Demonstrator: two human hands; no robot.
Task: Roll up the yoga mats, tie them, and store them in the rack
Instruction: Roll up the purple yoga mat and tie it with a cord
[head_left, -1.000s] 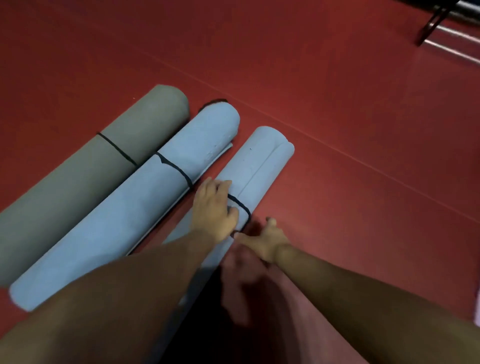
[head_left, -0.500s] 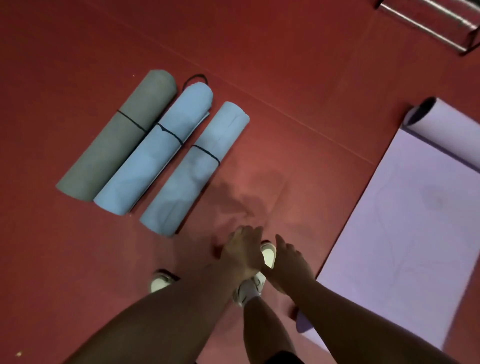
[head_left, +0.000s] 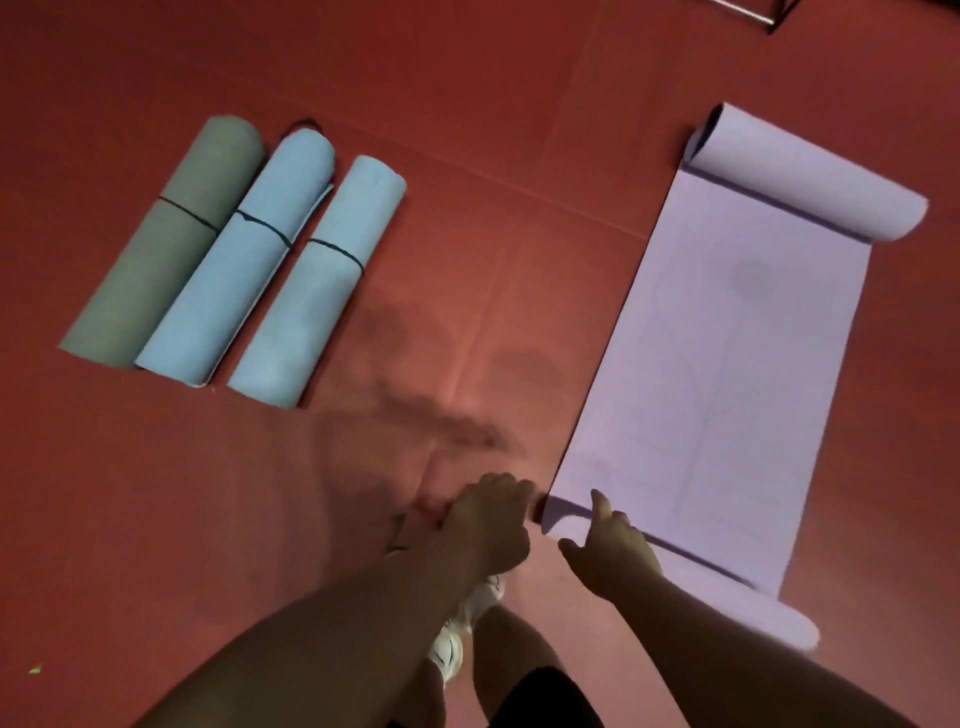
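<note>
1. Your left hand (head_left: 488, 525) hangs knuckles-up just beside the near left corner of the lilac mat (head_left: 727, 364). Its fingers are curled, but the motion blur there is heavy, so I cannot tell whether they pinch the mat's edge or hold nothing.
2. Your right hand (head_left: 613, 558) is spread loosely over the near end of the same mat, forefinger straight and thumb out to the side, gripping nothing. Whether it touches the mat is unclear.
3. The lilac mat lies unrolled on the red floor (head_left: 467, 156) at your right. Its far end is curled into a loose roll and its near end curls up a little.
4. Well apart from it, at your left, three rolled mats lie side by side on the floor: a grey-green mat (head_left: 161, 244), a middle blue mat (head_left: 234, 265) touching it, and a third blue mat (head_left: 311, 291) just beside that.
5. Each roll has a black band (head_left: 187, 210) round it, nearer its far end.
6. A white shoe (head_left: 449, 652) shows below your left forearm.
7. A piece of metal frame (head_left: 748, 13) sits at the top edge, far from all the mats.
</note>
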